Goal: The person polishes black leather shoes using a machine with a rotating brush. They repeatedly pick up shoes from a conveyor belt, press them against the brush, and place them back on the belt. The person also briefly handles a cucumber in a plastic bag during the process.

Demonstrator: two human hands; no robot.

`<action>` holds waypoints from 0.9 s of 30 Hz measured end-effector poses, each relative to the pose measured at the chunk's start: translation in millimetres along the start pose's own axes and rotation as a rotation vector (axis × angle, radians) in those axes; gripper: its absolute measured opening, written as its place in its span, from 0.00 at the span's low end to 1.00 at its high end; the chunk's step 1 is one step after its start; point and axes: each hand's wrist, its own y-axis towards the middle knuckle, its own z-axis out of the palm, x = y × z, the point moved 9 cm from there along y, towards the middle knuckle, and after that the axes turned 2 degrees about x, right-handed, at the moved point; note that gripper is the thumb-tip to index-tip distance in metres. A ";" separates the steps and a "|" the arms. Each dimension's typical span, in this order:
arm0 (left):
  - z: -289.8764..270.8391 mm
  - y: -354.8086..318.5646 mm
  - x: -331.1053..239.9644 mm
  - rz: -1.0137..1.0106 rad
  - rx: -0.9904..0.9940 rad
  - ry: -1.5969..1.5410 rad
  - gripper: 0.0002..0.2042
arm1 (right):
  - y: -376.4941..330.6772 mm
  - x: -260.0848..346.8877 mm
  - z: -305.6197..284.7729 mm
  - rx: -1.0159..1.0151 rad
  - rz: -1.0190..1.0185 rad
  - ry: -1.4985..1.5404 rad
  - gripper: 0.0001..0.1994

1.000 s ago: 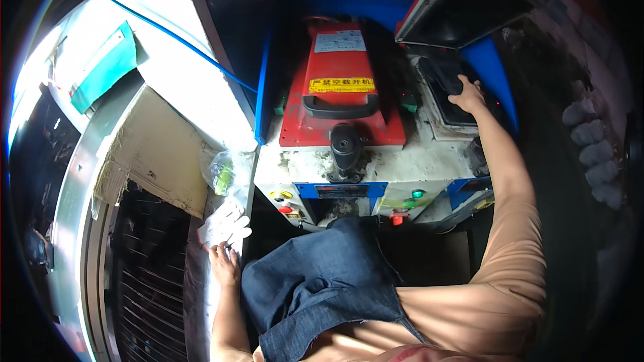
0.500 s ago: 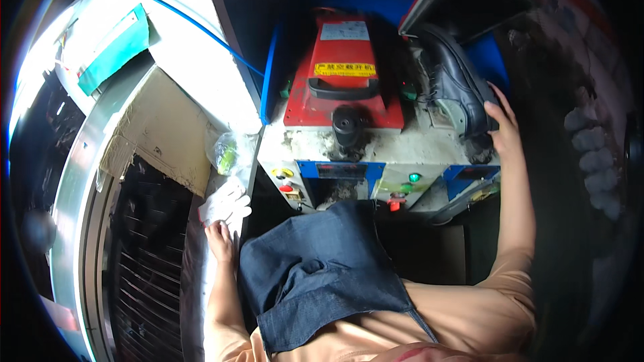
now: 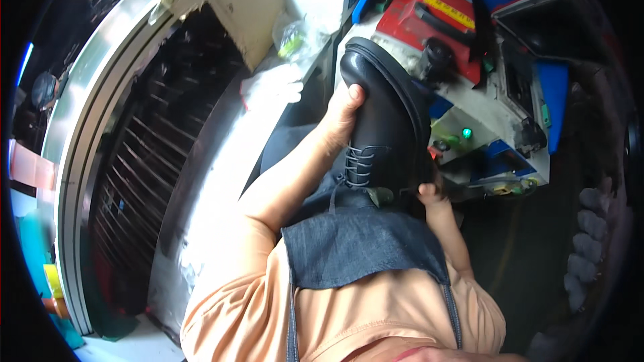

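A black lace-up boot (image 3: 386, 121) is held up in front of me, toe pointing away and sole toward the right. My left hand (image 3: 343, 112) grips its toe end from the left side. My right hand (image 3: 429, 194) holds the boot at its ankle opening, mostly hidden behind the leather. The boot hangs above my lap, over a dark denim apron (image 3: 355, 241), just in front of the red-and-white machine (image 3: 463, 47).
The machine has a black knob (image 3: 436, 57), a lit green button (image 3: 466, 133) and blue side panels. A white cloth (image 3: 268, 87) and a clear plastic bag (image 3: 298, 33) lie on the bench at left. A dark slatted conveyor (image 3: 147, 161) curves along the left.
The boot came off the machine's right side and was brought toward my lap. My left hand rose from the bench and took its toe. The view swung left.
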 end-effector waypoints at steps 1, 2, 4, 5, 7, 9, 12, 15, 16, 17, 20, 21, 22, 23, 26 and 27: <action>6.2 -11.0 -9.9 0.038 0.002 0.063 0.44 | 1.8 -10.6 -0.4 0.036 0.074 -0.074 0.48; 9.8 -18.3 -20.6 0.078 0.012 0.137 0.44 | 7.3 -8.9 10.7 0.090 0.088 -0.086 0.42; 6.0 -33.8 -16.9 0.067 -0.040 0.202 0.43 | 10.2 -10.2 -24.2 -0.059 0.278 -0.403 0.31; 5.6 -41.5 -13.3 0.054 -0.024 0.325 0.43 | 25.1 20.6 10.9 0.019 0.149 -0.376 0.27; 15.9 -52.5 -2.4 0.017 0.000 0.396 0.44 | 53.0 93.2 85.6 0.123 -0.058 -0.449 0.21; 31.8 -58.1 -2.0 0.017 0.057 0.493 0.44 | 60.8 134.5 130.5 0.164 -0.162 -0.621 0.18; 37.8 -60.6 -2.8 0.022 0.059 0.638 0.44 | 73.2 159.8 174.4 0.282 -0.209 -0.947 0.13; 35.9 -57.1 0.9 0.044 0.044 0.593 0.44 | 79.0 174.7 189.3 0.378 -0.223 -1.227 0.10; 36.0 -54.9 1.3 0.045 0.040 0.609 0.44 | 79.0 176.4 192.2 0.404 -0.226 -1.304 0.09; 36.0 -53.8 0.2 0.047 0.031 0.626 0.44 | 79.5 173.6 191.8 0.387 -0.160 -1.200 0.10; 35.5 -51.2 -0.1 0.062 0.003 0.659 0.43 | 81.5 176.0 201.2 0.386 -0.105 -1.327 0.10; 35.3 -49.2 -0.6 0.063 -0.005 0.668 0.43 | 83.8 176.8 200.3 0.355 -0.060 -1.319 0.10; 34.7 -47.4 -0.5 0.064 -0.013 0.676 0.43 | 86.1 177.1 199.0 0.324 -0.016 -1.311 0.10; 36.1 -44.9 0.6 0.073 -0.015 0.686 0.43 | 86.3 179.1 195.7 0.285 0.027 -1.308 0.11; 39.5 -37.9 2.4 0.070 -0.029 0.747 0.42 | 92.4 188.1 196.7 0.340 -0.059 -1.487 0.12; 41.3 -35.0 1.2 0.069 -0.036 0.766 0.42 | 95.3 189.3 195.8 0.331 -0.064 -1.527 0.12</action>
